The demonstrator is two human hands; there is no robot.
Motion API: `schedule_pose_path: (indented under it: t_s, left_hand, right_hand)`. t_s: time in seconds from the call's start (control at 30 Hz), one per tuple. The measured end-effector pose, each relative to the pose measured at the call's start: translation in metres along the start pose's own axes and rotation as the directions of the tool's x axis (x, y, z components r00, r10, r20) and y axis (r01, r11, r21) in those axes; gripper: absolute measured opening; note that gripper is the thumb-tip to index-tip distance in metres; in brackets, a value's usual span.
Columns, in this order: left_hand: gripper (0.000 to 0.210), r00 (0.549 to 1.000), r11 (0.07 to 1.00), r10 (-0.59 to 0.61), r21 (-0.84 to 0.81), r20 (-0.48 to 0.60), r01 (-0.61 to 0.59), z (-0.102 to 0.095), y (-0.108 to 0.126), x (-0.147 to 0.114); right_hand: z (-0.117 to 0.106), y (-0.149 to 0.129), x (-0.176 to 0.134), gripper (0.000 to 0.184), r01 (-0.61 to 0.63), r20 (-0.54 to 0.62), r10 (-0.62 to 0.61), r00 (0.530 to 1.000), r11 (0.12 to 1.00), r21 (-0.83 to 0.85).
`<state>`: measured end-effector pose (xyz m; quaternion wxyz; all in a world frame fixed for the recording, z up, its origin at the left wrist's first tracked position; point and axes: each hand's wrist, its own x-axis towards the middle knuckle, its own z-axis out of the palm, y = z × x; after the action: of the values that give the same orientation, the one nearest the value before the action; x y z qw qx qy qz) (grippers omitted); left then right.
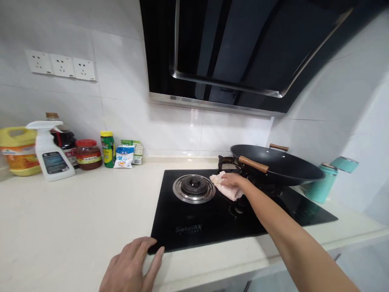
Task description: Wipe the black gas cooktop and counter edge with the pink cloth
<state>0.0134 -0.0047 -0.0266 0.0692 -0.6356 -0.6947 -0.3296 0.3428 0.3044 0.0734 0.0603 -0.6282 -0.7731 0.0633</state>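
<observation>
While our left hand [129,261] rests, thumb and fingers apart, at a corner of the hob [170,221], our right hand [232,180] grips the cloth [230,193] between burner [194,185] and wok [276,164]. We seem mid-wipe; the next move calls for flat pressure, clear of the wok.

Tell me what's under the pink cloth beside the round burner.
The pink cloth lies on the black stovetop, under the right hand. Glass shows along the cloth's near edge; anything directly beneath is covered.
</observation>
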Motion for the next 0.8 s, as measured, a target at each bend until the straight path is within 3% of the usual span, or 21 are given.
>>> schedule_pose_path:
  t_s: [0.13, 0.33, 0.53, 0.67, 0.8]
  left_hand:
    - [0.045, 1.0, 1.0, -0.012, 0.012, -0.015, 0.012, -0.005, 0.01, 0.001]
    - [0.041, 0.998, 0.998, 0.048, 0.047, -0.031, -0.046, -0.009, 0.015, -0.001]
    - [0.038, 0.998, 0.995, 0.065, 0.081, -0.018, -0.064, -0.013, 0.017, 0.0]
    - [0.04, 0.998, 0.997, 0.059, 0.057, 0.019, -0.06, -0.016, 0.017, 0.001]
    - [0.049, 0.999, 1.0, -0.021, 0.022, 0.038, 0.02, -0.015, 0.014, 0.003]
  right_hand:
    - [0.004, -0.028, -0.033, 0.034, 0.12, 0.028, -0.118, 0.993, 0.99, -0.073]
    - [0.022, -0.08, -0.107, 0.049, 0.221, -0.074, -0.23, 0.97, 0.968, -0.116]
    - [0.047, -0.13, -0.178, 0.057, 0.397, -0.126, -0.4, 0.908, 0.917, -0.046]
    - [0.062, -0.152, -0.201, 0.041, 0.504, -0.21, -0.486, 0.848, 0.863, 0.04]
    - [0.071, -0.166, -0.204, 0.043, 0.556, -0.22, -0.528, 0.82, 0.825, 0.096]
